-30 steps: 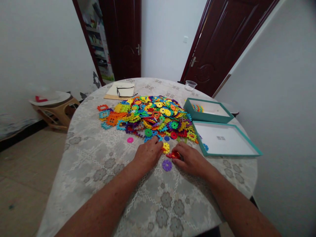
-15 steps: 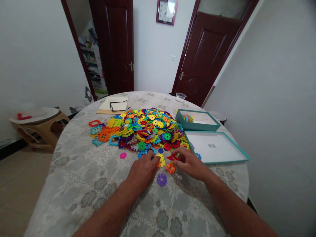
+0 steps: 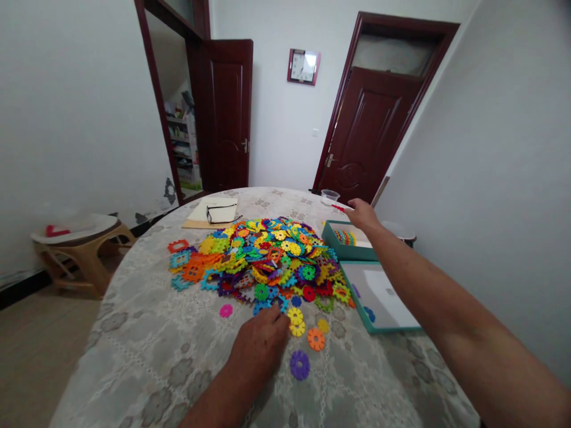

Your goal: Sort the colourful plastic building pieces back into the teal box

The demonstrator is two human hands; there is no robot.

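Observation:
My right hand [image 3: 363, 215] is stretched out over the far right of the table, above the teal box. Its fingers pinch a thin red plastic piece [image 3: 338, 208], seen nearly edge-on, beside a clear plastic cup [image 3: 330, 196]. Low at the near edge of a large heap of colourful interlocking plastic pieces [image 3: 272, 255] rests my left hand [image 3: 261, 339], its fingers curled together. What they hold, if anything, is hidden. By its thumb lie yellow flower-shaped discs [image 3: 296, 322]. An orange disc [image 3: 316, 339] and a purple disc [image 3: 300, 365] lie nearer me.
The teal box [image 3: 370, 254] holds a row of multicoloured discs [image 3: 343, 237]. In front of it lies its teal-edged lid [image 3: 377, 285], partly under my right arm. Black glasses [image 3: 220, 214] rest on a notebook [image 3: 191, 219] at the back left. A pink disc [image 3: 226, 311] lies left of my left hand.
My right hand has carried the red piece away from the near discs, up and right, to beside the cup. My left hand stays beside the heap. The view has tilted upward.

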